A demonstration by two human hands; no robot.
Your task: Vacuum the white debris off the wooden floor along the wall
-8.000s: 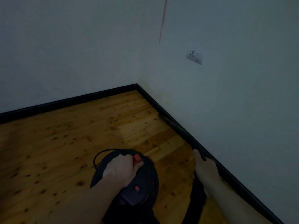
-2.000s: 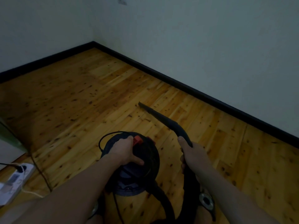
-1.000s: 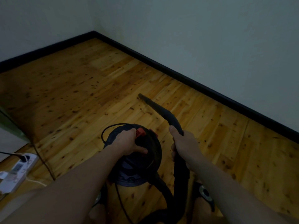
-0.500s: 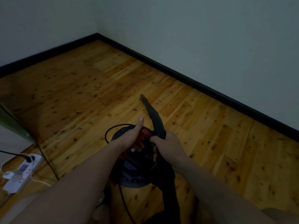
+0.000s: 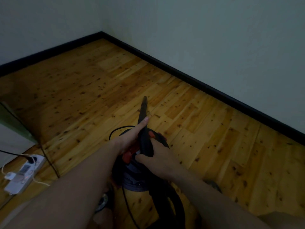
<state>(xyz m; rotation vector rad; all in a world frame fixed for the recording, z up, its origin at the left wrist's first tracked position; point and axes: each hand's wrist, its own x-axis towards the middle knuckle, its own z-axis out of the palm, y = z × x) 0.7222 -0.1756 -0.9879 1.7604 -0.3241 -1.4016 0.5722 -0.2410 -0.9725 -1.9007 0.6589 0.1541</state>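
Black nozzle [image 5: 143,111] sits mid-frame, tip aimed up-frame, apparently off the floor [image 5: 82,90], well apart from the skirting [image 5: 206,85] on the right wall [image 5: 214,38].

Right hand [image 5: 156,158]: fingers curled round the thick rear of the nozzle where it meets the hose [image 5: 166,200], closed grip on it. Fingertips show on the left side of the tube.

Left hand [image 5: 130,138]: lies along the nozzle's left side, index finger stretched forward up the tube, tip touching it. Other fingers are hidden behind the tube and the red parts, so can't tell if they wrap it or just rest against it. Looks loose, not clamped.

Vacuum [image 5: 132,176]: dark round canister directly under both hands, on the floor. Red latch [image 5: 129,155] visible between the hands, another red bit just right of the tube. Hose drops from the right hand toward frame bottom. Thin black cord [image 5: 118,129] loops out from the canister top behind the left hand.

Floor: knotty wood planks, dim light. No white debris resolvable on it at this brightness, either by the wall or near the tip.

Left edge: white power strip [image 5: 24,172] on the floor with a black plug in it and a white cable [image 5: 38,181] looping beside it. Dark cord [image 5: 51,162] runs across the floor just right of the strip. Green panel edge [image 5: 11,119] at far left.
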